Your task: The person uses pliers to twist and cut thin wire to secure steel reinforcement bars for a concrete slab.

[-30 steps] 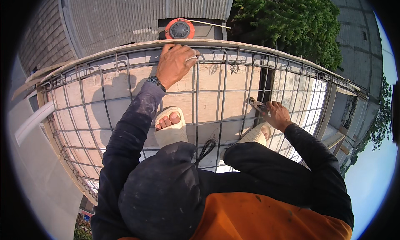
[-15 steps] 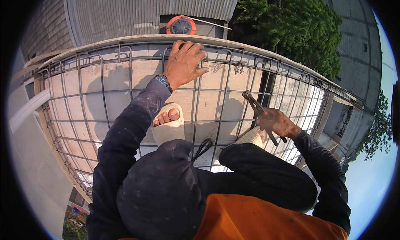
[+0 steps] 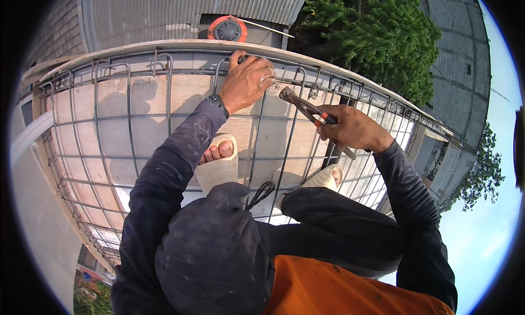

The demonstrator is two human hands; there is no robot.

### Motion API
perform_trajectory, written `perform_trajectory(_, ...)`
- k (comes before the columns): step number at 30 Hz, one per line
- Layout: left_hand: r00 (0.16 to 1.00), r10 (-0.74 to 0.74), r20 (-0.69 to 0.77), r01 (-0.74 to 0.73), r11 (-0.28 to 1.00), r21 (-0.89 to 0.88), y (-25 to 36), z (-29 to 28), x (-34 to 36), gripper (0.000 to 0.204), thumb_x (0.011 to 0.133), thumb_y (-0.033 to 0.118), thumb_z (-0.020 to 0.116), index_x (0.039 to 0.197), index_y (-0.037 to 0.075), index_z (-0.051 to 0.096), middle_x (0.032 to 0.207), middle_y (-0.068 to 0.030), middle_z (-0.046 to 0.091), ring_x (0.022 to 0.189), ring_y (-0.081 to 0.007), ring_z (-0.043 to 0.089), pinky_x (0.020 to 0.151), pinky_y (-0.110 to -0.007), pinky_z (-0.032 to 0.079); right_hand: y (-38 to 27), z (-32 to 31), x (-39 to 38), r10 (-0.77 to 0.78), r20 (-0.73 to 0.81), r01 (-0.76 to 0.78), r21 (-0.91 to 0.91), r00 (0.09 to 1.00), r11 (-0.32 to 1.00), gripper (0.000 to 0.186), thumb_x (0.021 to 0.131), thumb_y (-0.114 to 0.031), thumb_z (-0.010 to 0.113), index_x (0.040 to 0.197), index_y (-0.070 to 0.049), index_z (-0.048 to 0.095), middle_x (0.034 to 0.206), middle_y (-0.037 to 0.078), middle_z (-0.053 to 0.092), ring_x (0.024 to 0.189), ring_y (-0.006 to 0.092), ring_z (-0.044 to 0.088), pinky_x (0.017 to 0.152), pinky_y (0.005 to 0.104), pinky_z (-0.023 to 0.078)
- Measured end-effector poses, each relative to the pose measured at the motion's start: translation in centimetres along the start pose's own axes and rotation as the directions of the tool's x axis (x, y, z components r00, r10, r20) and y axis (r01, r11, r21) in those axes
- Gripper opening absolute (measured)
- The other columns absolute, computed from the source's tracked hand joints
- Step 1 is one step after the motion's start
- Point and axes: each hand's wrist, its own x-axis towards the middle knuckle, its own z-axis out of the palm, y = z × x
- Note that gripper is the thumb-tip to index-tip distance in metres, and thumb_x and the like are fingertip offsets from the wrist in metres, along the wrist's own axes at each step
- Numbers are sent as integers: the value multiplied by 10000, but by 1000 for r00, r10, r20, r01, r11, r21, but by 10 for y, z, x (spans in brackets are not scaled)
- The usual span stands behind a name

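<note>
My left hand [image 3: 246,82] has its fingers curled over the top bars of the steel rebar mesh [image 3: 129,134] at the far edge, its fingertips partly hidden. Just to its right, my right hand [image 3: 353,126] grips tying pincers [image 3: 292,100] with orange-and-dark handles, their head beside the top bars near my left fingers. Beneath the mesh lie pale plywood boards [image 3: 273,143]. A loop of dark tie wire [image 3: 260,193] lies below, between my sandalled feet [image 3: 216,167].
A wooden edge board [image 3: 109,51] curves along the far side. Beyond are corrugated roofing [image 3: 136,14], a red-rimmed round object [image 3: 227,29], a leafy tree [image 3: 366,47] and a block wall [image 3: 459,58]. A white pipe [image 3: 33,132] runs at the left, beside the formwork.
My right hand has lifted the pincers from beside my right foot up and leftward to the top bars. My left hand stays at the top edge, shifted slightly.
</note>
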Motion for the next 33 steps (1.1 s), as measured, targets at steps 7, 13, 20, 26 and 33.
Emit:
perform_trajectory(7, 1000, 13, 17, -13, 1000, 14, -10, -11, 1, 242, 994, 210, 687, 1222, 169, 757, 1229, -5, 746, 1182, -205, 665, 1207, -470, 281, -45, -30, 1, -145, -213, 3, -553, 966, 833, 594, 901, -131, 661, 1492, -105, 604, 1100, 175, 732, 853, 275, 756, 765, 376, 604)
perform_trajectory(13, 998, -38, 41, 38, 999, 3, -10, -14, 7, 253, 1018, 231, 651, 1228, 175, 780, 1195, -27, 772, 1145, -198, 697, 1191, -458, 325, -24, -17, 35, -496, -298, -129, -929, 815, 346, 637, 935, -98, 679, 1557, -166, 557, 1475, 247, 576, 1181, 393, 678, 842, 423, 630)
perform_trajectory(20, 1000, -14, -4, 14, 1000, 25, -15, -8, 5, 258, 1041, 268, 634, 1229, 172, 781, 1176, -21, 773, 1138, -191, 701, 1182, -457, 334, -15, -4, 58, -505, -282, -180, -954, 816, 242, 722, 975, -146, 669, 1650, -157, 413, 1641, 270, 406, 1310, 447, 602, 877, 418, 641)
perform_trajectory(26, 1000, -10, 2, 10, 999, 35, -18, -7, 4, 262, 1044, 269, 634, 1236, 169, 781, 1184, -22, 775, 1146, -189, 700, 1180, -458, 335, -25, 11, 60, -486, -289, -188, -951, 825, 246, 694, 1006, -208, 663, 1646, -149, 400, 1643, 273, 397, 1378, 498, 544, 913, 418, 642)
perform_trajectory(33, 1000, -4, -9, 4, 999, 41, -16, -8, 5, 260, 1039, 240, 632, 1237, 165, 783, 1184, -28, 776, 1143, -196, 703, 1179, -461, 336, -36, 15, 63, -383, -272, -155, -938, 883, 310, 506, 1064, -299, 609, 1484, -27, 538, 1489, 251, 543, 1277, 402, 626, 838, 406, 611)
